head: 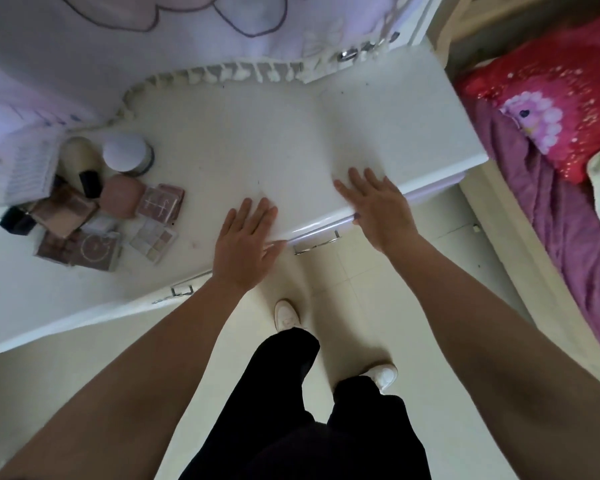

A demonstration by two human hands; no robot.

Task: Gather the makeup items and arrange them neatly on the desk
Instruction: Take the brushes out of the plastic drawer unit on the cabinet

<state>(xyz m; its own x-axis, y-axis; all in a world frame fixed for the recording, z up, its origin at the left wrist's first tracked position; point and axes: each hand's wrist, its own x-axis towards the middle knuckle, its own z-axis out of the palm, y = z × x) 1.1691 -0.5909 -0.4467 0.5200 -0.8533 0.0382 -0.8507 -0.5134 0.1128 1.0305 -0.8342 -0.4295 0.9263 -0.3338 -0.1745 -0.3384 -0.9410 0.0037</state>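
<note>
Two hands, the left hand (245, 242) and the right hand (374, 206), lay flat and released on the white desk (274, 140); the makeup items (84, 209) sat at its left: perhaps four palettes, one white jar (127, 154); a bed (568, 220) stood at the right.

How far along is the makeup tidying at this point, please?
Done: the makeup lies gathered in one heap at the left end of the desk. In hand: nothing; the left hand and right hand lie flat on its front edge. Left: the arranging, since the palettes overlap askew.
</note>
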